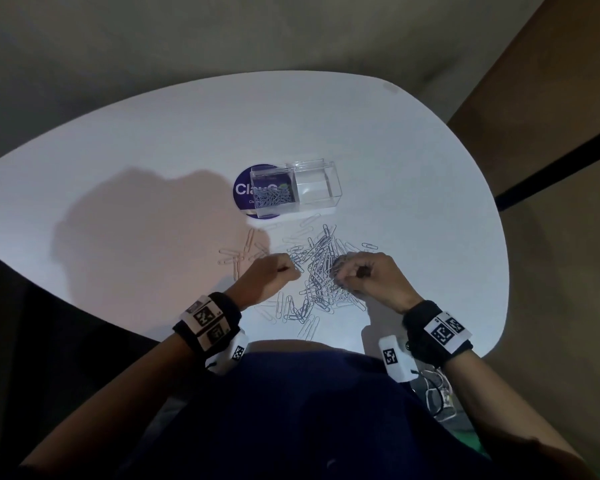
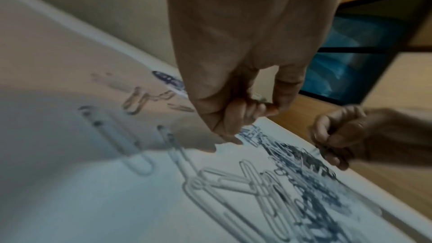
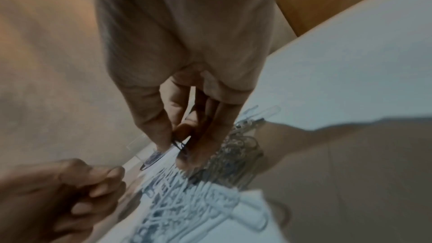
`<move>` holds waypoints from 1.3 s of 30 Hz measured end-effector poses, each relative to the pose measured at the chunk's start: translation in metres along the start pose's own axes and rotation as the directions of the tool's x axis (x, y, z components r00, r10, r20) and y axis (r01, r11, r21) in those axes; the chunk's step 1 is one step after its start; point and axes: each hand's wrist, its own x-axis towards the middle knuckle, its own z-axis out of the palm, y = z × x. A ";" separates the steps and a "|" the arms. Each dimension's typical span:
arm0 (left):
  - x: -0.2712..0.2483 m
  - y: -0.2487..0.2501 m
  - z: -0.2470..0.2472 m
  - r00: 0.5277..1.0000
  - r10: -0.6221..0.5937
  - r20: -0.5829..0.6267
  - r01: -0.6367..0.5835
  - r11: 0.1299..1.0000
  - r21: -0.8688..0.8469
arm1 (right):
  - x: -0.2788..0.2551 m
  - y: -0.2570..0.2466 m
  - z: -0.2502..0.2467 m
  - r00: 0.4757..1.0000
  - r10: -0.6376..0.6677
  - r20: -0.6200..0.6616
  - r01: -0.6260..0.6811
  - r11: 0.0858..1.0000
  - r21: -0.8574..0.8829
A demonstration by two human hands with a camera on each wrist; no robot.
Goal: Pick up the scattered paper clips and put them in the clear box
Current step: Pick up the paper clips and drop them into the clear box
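White, rounded tabletop [image 1: 153,140] fills the head view, and on it lies a loose heap of silver wire paper clips [image 1: 317,271], with a few stragglers off to the left of the heap. Beyond the heap stands a clear plastic two-compartment box [image 1: 317,188]; its left compartment holds a small pile of clips, and that end sits over a round dark-blue sticker with white lettering [image 1: 245,188]. Left hand [image 1: 269,277] rests at the heap's left edge, fingers curled into a loose fist, thumb against forefinger; whether a clip sits in that pinch cannot be told from this view. Right hand [image 1: 368,275] rests at the heap's right side, fingers curled inward over the clips. Both wrists carry black bands with printed marker tags. From the left wrist view, which is blurred, the left hand [image 2: 233,99] shows fingers folded toward the palm with the thumb tip meeting them just above the table; something thin and dark shows at the thumb tip, but it cannot be identified. The right hand [image 2: 339,136] appears opposite, curled above the heap [image 2: 304,173]. From the right wrist view, the right hand [image 3: 187,117] pinches a dark wire clip [image 3: 181,145] between thumb and fingertips, just above the heap [image 3: 210,182]; the left hand [image 3: 70,191] shows curled at lower left.
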 end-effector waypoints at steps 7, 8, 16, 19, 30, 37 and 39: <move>0.006 0.001 0.021 0.958 0.279 -0.071 -0.224 0.877 0.425 | -0.001 0.002 0.015 0.946 -0.284 0.157 0.323 0.780 -0.536; 0.008 0.000 0.024 0.952 0.302 -0.046 -0.242 0.838 0.488 | -0.003 -0.001 0.020 0.948 -0.259 0.184 0.317 0.770 -0.553; 0.014 0.002 0.027 0.933 0.361 -0.010 -0.269 0.713 0.647 | 0.000 0.008 0.042 0.947 -0.235 0.218 0.320 0.662 -0.677; 0.014 -0.003 0.021 0.940 0.339 -0.036 -0.249 0.754 0.608 | 0.000 0.006 0.038 0.950 -0.248 0.191 0.312 0.691 -0.652; 0.004 -0.019 -0.009 0.969 0.221 -0.111 -0.135 0.848 0.513 | 0.000 0.001 0.008 1.000 -0.013 -0.010 0.012 0.997 -0.070; -0.002 -0.017 -0.012 0.962 0.245 -0.117 -0.154 0.847 0.509 | 0.006 -0.003 0.003 1.000 0.006 -0.025 -0.008 0.996 -0.089; 0.001 -0.012 -0.006 0.966 0.239 -0.098 -0.163 0.858 0.487 | 0.006 -0.004 0.003 1.000 0.010 -0.016 -0.012 0.996 -0.084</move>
